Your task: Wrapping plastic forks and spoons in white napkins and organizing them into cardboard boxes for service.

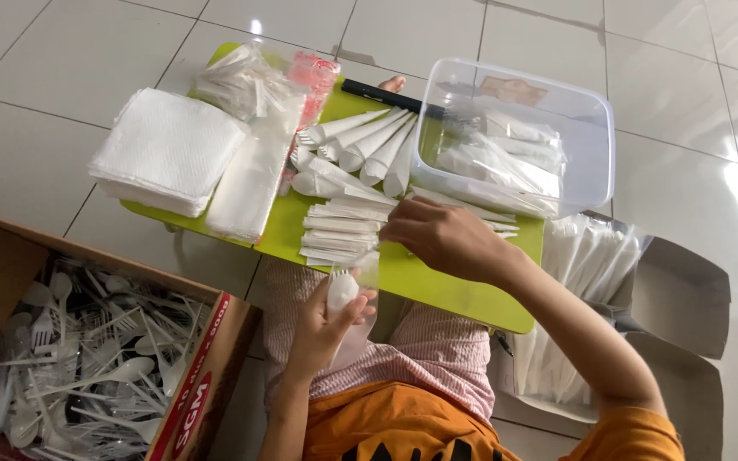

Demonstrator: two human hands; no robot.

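Head view looks straight down on a person sitting on the tiled floor with a green bench [463, 294] across the lap. The left hand [328, 323] is closed around a thin clear sleeve [354, 282] with a white plastic spoon and fork inside it, held upright just below the near edge of the bench, heads toward the top. The right hand [442, 237] reaches forward over the bench, fingers curled down onto a row of folded napkin strips [339, 232]; I cannot tell whether it has one pinched or only touches the pile. Those strips lie with their long axes running left to right, just beyond and slightly left of the sleeve, so the right hand is much the nearer of the two to them, while the sleeve's open top points up toward them. Farther back on the bench a fan of packed cutlery sleeves [367, 145] lies beside a clear plastic tub [595, 141] holding more. A stack of white napkins [168, 149] sits at the left end. On the floor, a cardboard box of loose plastic cutlery [87, 358] stands to the person's left, and another box of empty sleeves [587, 273] to the right.
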